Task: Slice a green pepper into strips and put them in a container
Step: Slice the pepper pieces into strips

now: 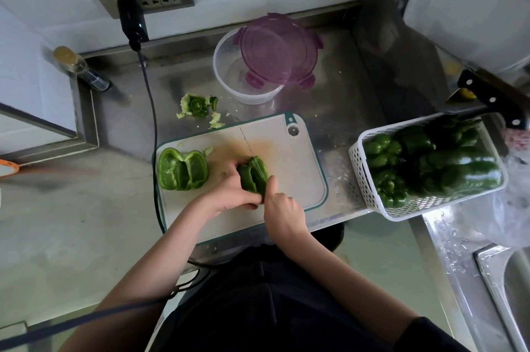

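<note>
The left hand [229, 191] is pressing the dark green pepper half [253, 176] down on the pale plastic cutting board [289, 156] – the right hand [282, 211], just beside, is gripping a thin steel knife [247, 142]. Fingertips should be curling back from the blade.

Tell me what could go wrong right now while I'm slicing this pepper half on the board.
The left hand holds the pepper half right beside the knife gripped by the right hand, so a slip could nick the fingertips. The curved piece may rock under the blade. The purple lid partly covers the clear container, so strips could spill onto the counter unless it is moved.
</note>
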Available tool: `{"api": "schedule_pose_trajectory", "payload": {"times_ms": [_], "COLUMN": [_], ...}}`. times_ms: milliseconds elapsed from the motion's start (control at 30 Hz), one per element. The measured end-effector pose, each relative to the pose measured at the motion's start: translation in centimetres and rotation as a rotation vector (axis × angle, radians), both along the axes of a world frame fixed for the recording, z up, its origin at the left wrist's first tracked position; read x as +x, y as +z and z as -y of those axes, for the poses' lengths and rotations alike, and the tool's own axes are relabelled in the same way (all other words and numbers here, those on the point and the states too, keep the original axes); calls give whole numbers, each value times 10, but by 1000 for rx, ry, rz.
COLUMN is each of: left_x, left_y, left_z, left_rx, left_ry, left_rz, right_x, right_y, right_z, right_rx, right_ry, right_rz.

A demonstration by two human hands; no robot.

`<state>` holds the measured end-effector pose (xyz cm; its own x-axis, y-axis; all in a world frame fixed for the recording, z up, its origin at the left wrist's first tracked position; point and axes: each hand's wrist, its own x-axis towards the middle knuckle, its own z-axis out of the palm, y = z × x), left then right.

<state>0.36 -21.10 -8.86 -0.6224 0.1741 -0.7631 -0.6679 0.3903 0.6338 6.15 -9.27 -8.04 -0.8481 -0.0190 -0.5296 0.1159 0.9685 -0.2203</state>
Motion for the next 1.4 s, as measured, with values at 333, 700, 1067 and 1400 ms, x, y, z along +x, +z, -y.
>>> {"api": "schedule_pose_trajectory", "payload": {"times_ms": [333, 700, 1067, 1400], "left_x": [1, 7, 16, 19], "left_y": [4, 8, 9, 1], "left_z": [2, 10, 16, 4], "left_rx": [20, 147, -58, -127], "left_ry": [-66, 113, 122, 121], "left_rz": [8, 112, -125, -214], "right_x": [-6, -51, -16, -10], "right_y": [-3, 12, 24, 25], "right_z": [4, -6, -30, 1], "right_rx": [-23, -159, -304, -339], "right_ry": [-27, -151, -296, -278], "right_rz": [21, 38, -150, -80]}}
